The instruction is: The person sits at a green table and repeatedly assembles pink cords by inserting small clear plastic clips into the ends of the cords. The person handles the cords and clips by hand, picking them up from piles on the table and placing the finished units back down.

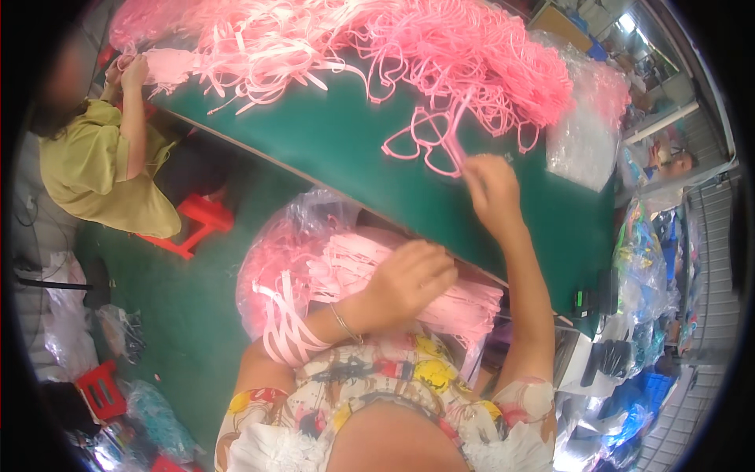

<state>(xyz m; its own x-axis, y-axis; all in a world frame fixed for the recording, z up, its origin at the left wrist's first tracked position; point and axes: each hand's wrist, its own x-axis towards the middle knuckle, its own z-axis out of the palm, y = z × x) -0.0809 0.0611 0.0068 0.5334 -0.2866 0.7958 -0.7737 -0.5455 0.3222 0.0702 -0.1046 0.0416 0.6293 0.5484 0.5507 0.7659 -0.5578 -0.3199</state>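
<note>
My right hand (494, 189) reaches over the green table, its fingers closed at the near end of a pink looped frame (429, 132) made of thin bands with rounded openings. My left hand (413, 275) is bent with its fingers together, just over a thick bundle of pale pink straps (464, 303) at my lap. What its fingertips hold, if anything, is hidden. Several loose pink straps (285, 326) hang over my left forearm, next to a bracelet at the wrist.
A large heap of pink bands (472, 55) covers the far side of the green table (314, 130). A clear plastic bag (582, 141) lies at its right. Another person (102, 169) handles pale pink bands at the far left, by a red stool (200, 220). Bagged goods (641, 267) stand at the right.
</note>
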